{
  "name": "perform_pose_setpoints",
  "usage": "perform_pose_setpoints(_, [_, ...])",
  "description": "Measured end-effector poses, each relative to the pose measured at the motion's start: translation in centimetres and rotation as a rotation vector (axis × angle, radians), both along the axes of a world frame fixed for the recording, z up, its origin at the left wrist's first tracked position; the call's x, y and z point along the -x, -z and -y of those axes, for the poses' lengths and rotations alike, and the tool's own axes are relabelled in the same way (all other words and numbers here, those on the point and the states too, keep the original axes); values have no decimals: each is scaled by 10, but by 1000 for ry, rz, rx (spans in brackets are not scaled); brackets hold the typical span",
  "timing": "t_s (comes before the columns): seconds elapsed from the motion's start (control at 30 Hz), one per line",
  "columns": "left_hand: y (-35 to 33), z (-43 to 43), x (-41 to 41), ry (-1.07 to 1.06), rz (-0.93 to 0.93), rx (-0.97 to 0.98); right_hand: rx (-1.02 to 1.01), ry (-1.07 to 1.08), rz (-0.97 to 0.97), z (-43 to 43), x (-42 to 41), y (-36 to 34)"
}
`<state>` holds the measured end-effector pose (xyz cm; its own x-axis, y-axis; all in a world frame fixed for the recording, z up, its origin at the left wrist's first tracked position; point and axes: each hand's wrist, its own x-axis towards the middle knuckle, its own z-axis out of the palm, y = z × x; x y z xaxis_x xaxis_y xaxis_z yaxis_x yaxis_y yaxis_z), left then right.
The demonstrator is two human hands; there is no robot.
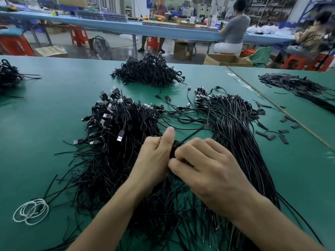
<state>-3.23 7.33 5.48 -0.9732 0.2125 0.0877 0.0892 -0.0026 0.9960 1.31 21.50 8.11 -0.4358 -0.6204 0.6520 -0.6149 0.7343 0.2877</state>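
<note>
Head view: left hand (154,156) and right hand (206,167) both clamp a small black cable bundle (174,149) held between them. A strap (192,134) juts up and to the right of the grip. This looks like the binding step; next, the strap needs winding snugly round the bundle. Loose USB cables (116,124) lie beneath.

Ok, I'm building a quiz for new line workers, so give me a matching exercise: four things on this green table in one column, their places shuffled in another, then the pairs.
Things:
1. white cord loops
2. coiled cable heap
3. flat black strips
4. small black coil

Places:
A. far middle of the green table
B. gripped between left hand and right hand
C. near left side
D. scattered on the right side

Pairs: 1-C, 2-A, 3-D, 4-B
</note>
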Motion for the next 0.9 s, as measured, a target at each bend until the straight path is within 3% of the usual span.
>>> perform_pose_setpoints(0.13, [2, 5, -3, 293, 270, 55, -54, -120, 187, -11, 7, -12])
perform_pose_setpoints(0.27, [2, 7, 0, 414, 441, 98, 203, -106, 514, -13, 7, -11])
perform_pose_setpoints(0.37, [0, 7, 3, 574, 509, 79, 434, -59, 805, -19, 11, -10])
perform_pose_setpoints(0.43, [1, 13, 4, 697, 410, 138, 477, -54, 904, -23, 12, -13])
perform_pose_setpoints(0.5, [-2, 17, 2, 819, 262, 185, 415, -51, 919, -24, 10, -17])
perform_pose_setpoints(0.57, [-5, 19, -2, 850, 244, 241, 335, -42, 897, -22, 5, -18])
perform_pose_setpoints(0.9, [-1, 13, -4, 705, 185, 258, 174, 48, 728, -10, -7, -19])
